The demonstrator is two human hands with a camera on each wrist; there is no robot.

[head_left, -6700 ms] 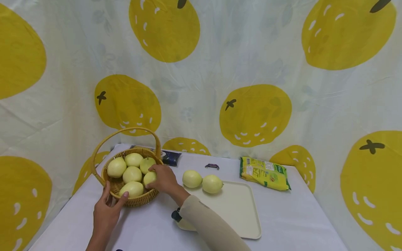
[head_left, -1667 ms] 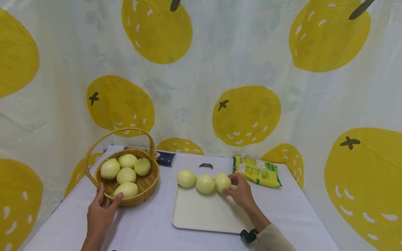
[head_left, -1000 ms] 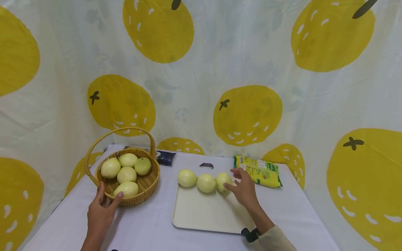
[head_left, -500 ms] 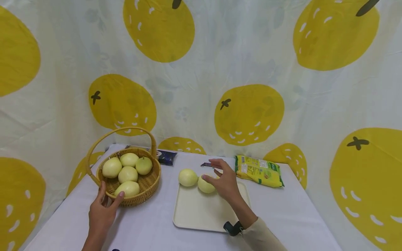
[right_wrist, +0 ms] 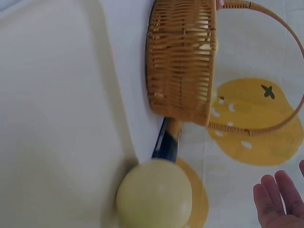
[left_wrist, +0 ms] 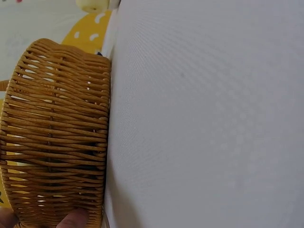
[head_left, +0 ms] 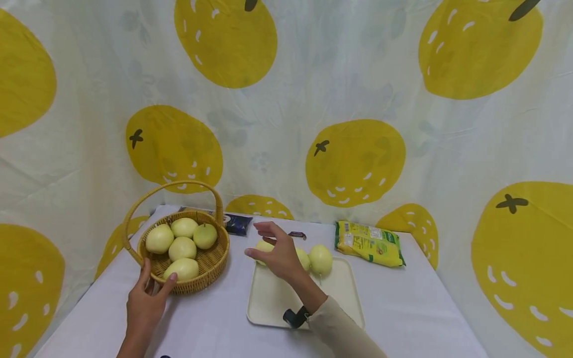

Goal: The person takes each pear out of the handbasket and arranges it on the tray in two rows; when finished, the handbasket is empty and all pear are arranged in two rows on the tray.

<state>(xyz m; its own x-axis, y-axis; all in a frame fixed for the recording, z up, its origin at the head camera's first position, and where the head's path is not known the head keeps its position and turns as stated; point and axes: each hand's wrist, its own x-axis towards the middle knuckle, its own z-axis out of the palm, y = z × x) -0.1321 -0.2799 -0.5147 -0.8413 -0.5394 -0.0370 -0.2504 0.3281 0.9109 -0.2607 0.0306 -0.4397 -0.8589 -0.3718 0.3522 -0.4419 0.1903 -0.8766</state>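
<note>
In the head view a wicker basket (head_left: 201, 287) with a tall hoop handle holds several pale yellow-green fruits that look like pears (head_left: 182, 249). My left hand (head_left: 144, 306) grips its near rim, thumb over the edge and fingers against the outside; in the left wrist view those fingers (left_wrist: 75, 219) lie at the woven wall. My right hand (head_left: 278, 254) hovers over the cream tray (head_left: 268, 303), fingers apart from the thumb and holding nothing. Three pears stand along the tray's far edge, the rightmost pear (head_left: 321, 259) in plain sight, the other two partly behind my hand.
A yellow-green packet (head_left: 370, 244) lies at the back right of the white-covered table (head_left: 403, 308). Behind the basket is a dark blue packet (head_left: 237, 224), partly hidden. A small purple wrapped item (head_left: 297, 234) lies beyond the tray. A curtain with fruit print (head_left: 277, 124) hangs behind.
A pear has gone from the basket to the right end of the tray's row. My right hand has let go of it and moved left toward the basket. The left hand keeps its place.
</note>
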